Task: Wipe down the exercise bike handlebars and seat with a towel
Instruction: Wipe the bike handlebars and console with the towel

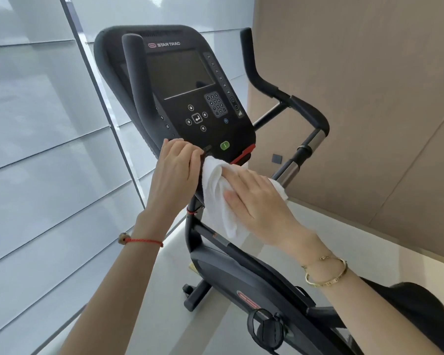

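A person tends a Star Trac exercise bike beside a pale glass wall. At nine o'clock of the frame's centre, the left hand [178, 167] curls its fingers closed round the bar under the console [187, 98], apparently steadying it. Just to its right, at about five o'clock from the console, the right hand [254, 201] lies flat and open-palmed, pressing a white towel [219, 201] against the centre of the handlebars [310, 116]. The job looks best done with firm strokes, folding the soft, nubby cloth around the bar rather than skimming it. The grips read as matte black foam with brushed-metal sensor sleeves; the padded black seat [418, 311], at four o'clock, awaits its turn.
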Demonstrator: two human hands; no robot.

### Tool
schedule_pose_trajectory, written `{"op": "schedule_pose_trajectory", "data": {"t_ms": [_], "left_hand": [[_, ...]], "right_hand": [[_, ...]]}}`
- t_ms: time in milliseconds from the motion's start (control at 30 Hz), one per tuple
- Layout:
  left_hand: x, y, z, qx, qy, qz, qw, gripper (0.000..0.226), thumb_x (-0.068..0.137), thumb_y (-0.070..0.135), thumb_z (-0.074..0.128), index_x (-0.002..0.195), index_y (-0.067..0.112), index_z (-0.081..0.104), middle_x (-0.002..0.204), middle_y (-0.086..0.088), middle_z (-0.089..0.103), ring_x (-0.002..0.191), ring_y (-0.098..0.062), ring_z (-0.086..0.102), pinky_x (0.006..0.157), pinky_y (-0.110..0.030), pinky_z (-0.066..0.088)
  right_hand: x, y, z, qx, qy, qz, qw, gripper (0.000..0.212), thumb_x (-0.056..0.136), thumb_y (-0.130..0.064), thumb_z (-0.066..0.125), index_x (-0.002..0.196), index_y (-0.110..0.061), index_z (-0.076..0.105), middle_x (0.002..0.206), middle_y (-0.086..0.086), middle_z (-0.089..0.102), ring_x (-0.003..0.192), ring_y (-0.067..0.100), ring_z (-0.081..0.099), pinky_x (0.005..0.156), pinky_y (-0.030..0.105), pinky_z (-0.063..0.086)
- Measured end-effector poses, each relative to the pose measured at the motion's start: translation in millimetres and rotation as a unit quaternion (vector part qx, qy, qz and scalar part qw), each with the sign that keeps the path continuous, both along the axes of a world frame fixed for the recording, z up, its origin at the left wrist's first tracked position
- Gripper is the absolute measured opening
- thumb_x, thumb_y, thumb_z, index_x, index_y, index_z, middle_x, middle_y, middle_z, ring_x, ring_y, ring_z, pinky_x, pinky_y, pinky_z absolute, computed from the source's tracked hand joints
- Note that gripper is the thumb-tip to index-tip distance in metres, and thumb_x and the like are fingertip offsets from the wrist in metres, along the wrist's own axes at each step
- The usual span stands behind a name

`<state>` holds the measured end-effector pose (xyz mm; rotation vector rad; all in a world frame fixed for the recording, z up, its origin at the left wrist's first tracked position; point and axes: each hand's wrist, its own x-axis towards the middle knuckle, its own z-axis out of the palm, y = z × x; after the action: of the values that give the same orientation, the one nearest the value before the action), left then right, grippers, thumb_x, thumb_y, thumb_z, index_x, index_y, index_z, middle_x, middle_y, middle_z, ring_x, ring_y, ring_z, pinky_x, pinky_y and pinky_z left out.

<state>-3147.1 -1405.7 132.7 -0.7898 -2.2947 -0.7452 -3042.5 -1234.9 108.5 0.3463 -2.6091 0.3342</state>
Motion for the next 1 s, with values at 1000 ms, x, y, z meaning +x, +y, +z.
{"op": "schedule_pose_trajectory", "data": {"t_ms": [1000], "left_hand": [[63.4, 78.7, -19.3, -0.042, 0.035, 0.184, 0.981, 0.032, 0.093, 0.025, 0.039, 0.074, 0.024, 0.065, 0.086, 0.010, 0.065, 0.098, -0.013, 0.058, 0.116, -0.039, 0.024]], "right_hand": [[-66.1, 162.0, -22.7, -0.174, 0.009, 0.008, 0.985, 0.039, 0.103, -0.044, 0.029, 0.101, -0.015, 0.056, 0.096, 0.000, 0.055, 0.092, 0.015, 0.045, 0.102, 0.043, 0.034]]}}
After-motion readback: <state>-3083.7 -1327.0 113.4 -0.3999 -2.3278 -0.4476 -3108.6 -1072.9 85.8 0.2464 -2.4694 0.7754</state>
